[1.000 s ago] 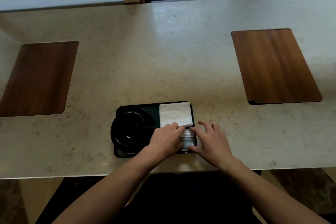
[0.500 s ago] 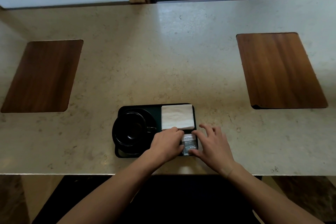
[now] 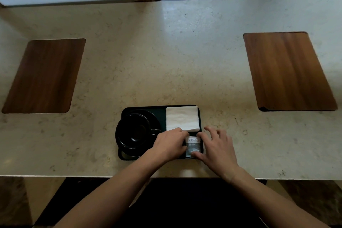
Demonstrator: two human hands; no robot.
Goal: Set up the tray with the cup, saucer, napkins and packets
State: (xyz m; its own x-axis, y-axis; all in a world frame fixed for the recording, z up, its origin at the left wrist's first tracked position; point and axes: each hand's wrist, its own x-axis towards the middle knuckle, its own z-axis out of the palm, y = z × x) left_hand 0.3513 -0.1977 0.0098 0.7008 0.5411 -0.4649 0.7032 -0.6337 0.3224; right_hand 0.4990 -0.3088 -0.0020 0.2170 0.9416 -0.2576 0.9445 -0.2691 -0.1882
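A black tray [image 3: 124, 155] sits near the counter's front edge. On its left half a black cup [image 3: 133, 131] stands on a black saucer [image 3: 155, 119]. A folded white napkin [image 3: 182, 118] lies in the tray's far right part. Grey and white packets [image 3: 193, 145] lie in the near right corner. My left hand [image 3: 169, 144] has its fingers curled against the packets' left side, covering part of them. My right hand [image 3: 217, 146] is spread beside the tray, with its thumb on the packets' near end and its index finger at their far right corner.
The beige stone counter [image 3: 166, 57] holds two inset wooden panels, one at the left [image 3: 44, 76] and one at the right [image 3: 286, 70]. Windows and a wooden post run along the far edge. The counter's front edge lies just below the tray.
Both hands stay on the packets and have shifted only slightly. The camera has tilted a little.
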